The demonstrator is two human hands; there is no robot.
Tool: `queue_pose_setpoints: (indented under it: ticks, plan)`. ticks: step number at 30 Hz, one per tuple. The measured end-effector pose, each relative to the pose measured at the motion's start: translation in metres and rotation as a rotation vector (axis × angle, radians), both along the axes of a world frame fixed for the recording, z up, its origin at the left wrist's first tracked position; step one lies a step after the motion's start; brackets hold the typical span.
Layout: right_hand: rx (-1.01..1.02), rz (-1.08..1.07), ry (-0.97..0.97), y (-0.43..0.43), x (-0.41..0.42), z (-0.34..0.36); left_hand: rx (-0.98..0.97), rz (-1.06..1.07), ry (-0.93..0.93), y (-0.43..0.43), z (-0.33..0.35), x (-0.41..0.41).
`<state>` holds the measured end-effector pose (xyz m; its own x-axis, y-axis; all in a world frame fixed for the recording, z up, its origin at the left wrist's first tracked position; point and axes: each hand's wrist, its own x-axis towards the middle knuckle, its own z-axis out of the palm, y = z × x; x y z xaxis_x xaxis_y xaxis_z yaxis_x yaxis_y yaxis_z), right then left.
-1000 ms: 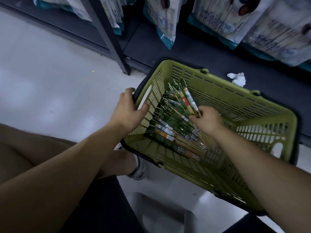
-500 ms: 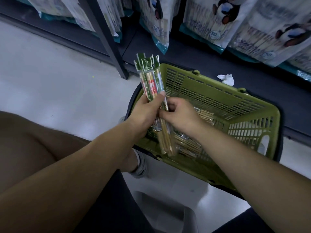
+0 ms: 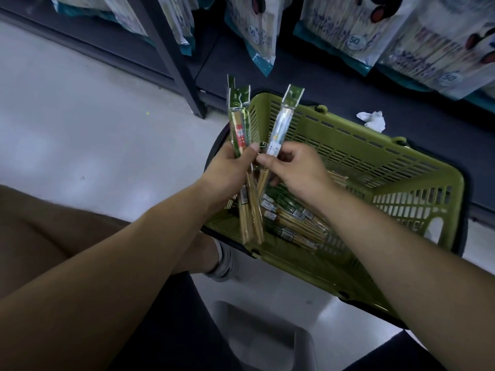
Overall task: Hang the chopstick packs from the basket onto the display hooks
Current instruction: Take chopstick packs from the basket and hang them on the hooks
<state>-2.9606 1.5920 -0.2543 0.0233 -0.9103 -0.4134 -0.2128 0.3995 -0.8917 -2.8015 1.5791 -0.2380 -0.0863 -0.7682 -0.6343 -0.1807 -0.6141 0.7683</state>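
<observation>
My left hand (image 3: 230,170) grips a small bundle of chopstick packs (image 3: 239,124) upright over the left corner of the green basket (image 3: 417,188). Their green header cards point up and the bamboo tips hang down into the basket. My right hand (image 3: 292,167) pinches a single chopstick pack (image 3: 284,121), tilted to the right and fanned away from the bundle. More chopstick packs (image 3: 292,218) lie in a heap on the basket floor under my right wrist. No display hooks are visible.
The basket sits on the pale floor in front of a dark low shelf (image 3: 334,87). Bagged goods (image 3: 345,28) hang above it. A crumpled white paper (image 3: 372,120) lies on the shelf. A shelf post (image 3: 174,62) stands left. My knee (image 3: 40,236) and a grey stool (image 3: 267,338) are below.
The bundle was lifted out of the basket into both hands. My left hand left the basket rim and took the bundle. My right hand now pulls one pack away to the right.
</observation>
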Motion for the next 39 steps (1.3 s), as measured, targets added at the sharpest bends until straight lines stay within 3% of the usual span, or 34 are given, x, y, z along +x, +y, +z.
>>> queue_pose_setpoints:
  ticks: [5, 9, 12, 16, 18, 24, 39]
  plan:
    - [-0.063, -0.111, -0.024, -0.008, 0.006, 0.01, 0.112, 0.031, 0.235, -0.009, 0.008, 0.0]
    - [-0.186, 0.002, 0.093, -0.009, 0.008, 0.004, -0.027, -0.057, 0.097, -0.013, 0.011, 0.005]
    - [-0.132, -0.017, 0.129, -0.01, -0.005, -0.018, -0.103, -0.022, 0.018, -0.017, 0.011, 0.01]
    - [0.165, 0.222, 0.49, 0.015, -0.038, -0.078, -0.188, 0.02, -0.065, -0.022, 0.012, 0.019]
    - [0.255, 0.27, 0.563, 0.031, -0.05, -0.1, -0.23, -0.021, -0.085, -0.022, 0.012, 0.021]
    - [0.251, 0.401, 0.897, 0.033, -0.05, -0.134, -0.22, -0.033, -0.016, -0.023, 0.005, 0.023]
    - [0.209, 0.527, 1.045, 0.029, -0.05, -0.143, -0.155, 0.034, 0.061, -0.025, -0.001, 0.024]
